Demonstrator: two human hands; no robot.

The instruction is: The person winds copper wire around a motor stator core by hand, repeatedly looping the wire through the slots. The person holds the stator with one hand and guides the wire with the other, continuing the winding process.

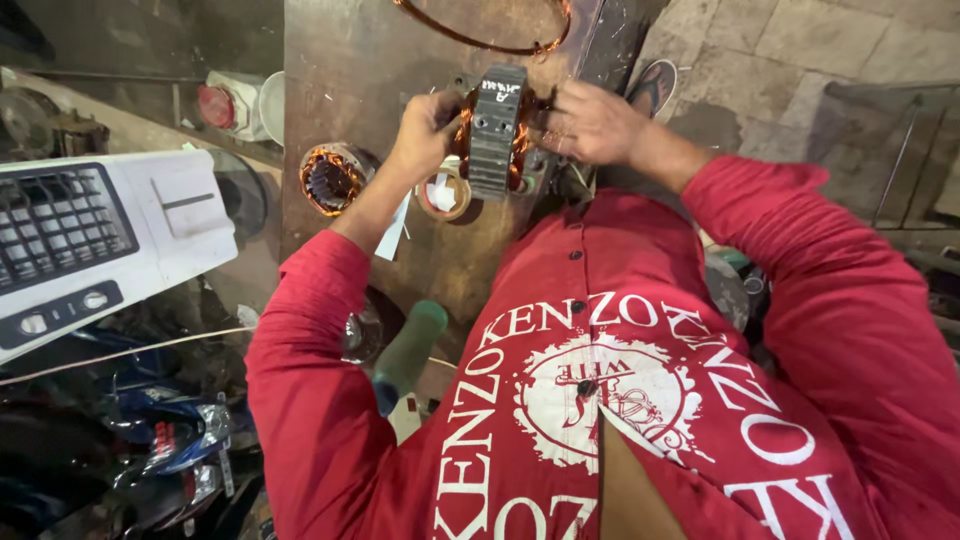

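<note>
A grey laminated motor stator (497, 130) with copper windings stands on edge on a brown metal workbench (350, 70). My left hand (422, 132) grips its left side, fingers curled against the copper coil. My right hand (592, 122) presses on its right side, fingers closed around the windings. Both arms wear red sleeves.
A second stator with copper windings (332, 177) lies left of my left hand. A roll of tape (443, 193) sits just below the held stator. A loop of copper wire (490, 40) lies at the bench's far end. A green-handled tool (405, 352) rests near my chest. A white fan housing (90, 240) is at left.
</note>
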